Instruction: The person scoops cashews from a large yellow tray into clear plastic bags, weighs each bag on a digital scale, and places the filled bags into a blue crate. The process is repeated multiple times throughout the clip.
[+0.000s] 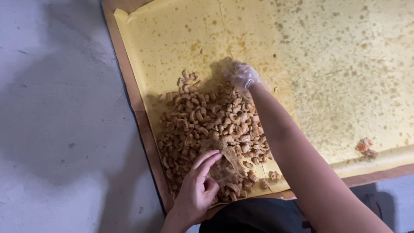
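Two hands work at a snack pile: left hand pinches a clear bag, gloved right hand cups snacks.

Matt yellow paper, blotched with darker greasy spots, is laid over a brown cardboard sheet. The fried pieces look rough, dry and puffed. A thin, clear, crinkled plastic glove is worn on the right hand; the grey floor appears matt, like concrete.

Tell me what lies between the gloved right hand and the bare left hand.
In the head view, the heap of fried snack pieces fills the stretch between right hand and left hand.
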